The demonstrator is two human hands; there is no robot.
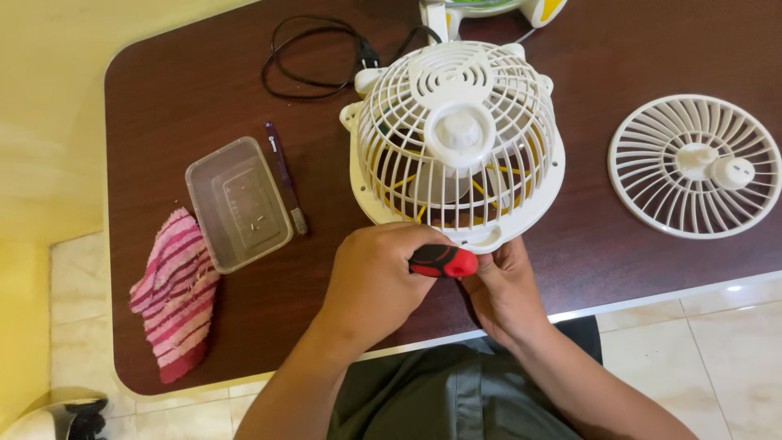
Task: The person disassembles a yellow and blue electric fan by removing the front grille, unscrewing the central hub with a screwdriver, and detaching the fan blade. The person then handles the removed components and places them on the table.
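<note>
Dark brown table [652, 49] stands on pale floor tiles beside a yellow wall. One fan cage [460, 134] sits at centre; one loose grille [696, 165] lies well right. Left hand [376, 277] grips one red-handled screwdriver [442, 261] at the cage's near rim. Right hand [503, 289] touches that rim, apparently pinching. One clear tub [238, 204], one striped cloth [175, 293].

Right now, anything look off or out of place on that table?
The fan is partly apart: its front grille lies detached on the table's right side. Left hand grips a red-and-black screwdriver at the fan's lower rim. Nothing spilled.
</note>
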